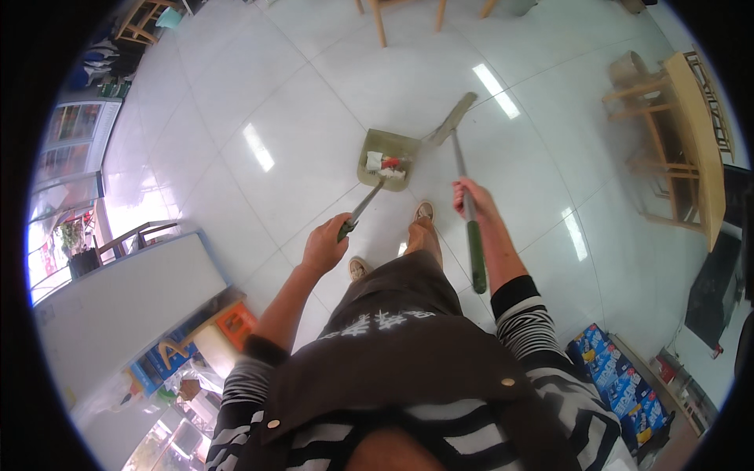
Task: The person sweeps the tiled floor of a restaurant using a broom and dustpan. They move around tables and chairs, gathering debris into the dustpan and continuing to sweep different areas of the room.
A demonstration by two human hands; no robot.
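Observation:
My left hand (326, 244) grips the green end of a long-handled dustpan (369, 144), whose tan pan rests on the tiled floor ahead of my feet. Inside the pan lie white scraps (374, 161) and a red piece of litter (390, 163). My right hand (476, 200) is closed around the grey shaft of a broom (460, 154), with its green grip (477, 259) extending back below my fist. The broom's head (455, 119) is tilted, to the right of the pan; its lower end is blurred near the pan's right side.
Pale glossy floor tiles (306, 112) surround my shoes. A wooden table (701, 153) with chairs stands at right, near a bin (628, 68). Chair legs (379, 23) show at the top. A white counter (135, 306) is at left, and blue printed cartons (618, 377) sit at lower right.

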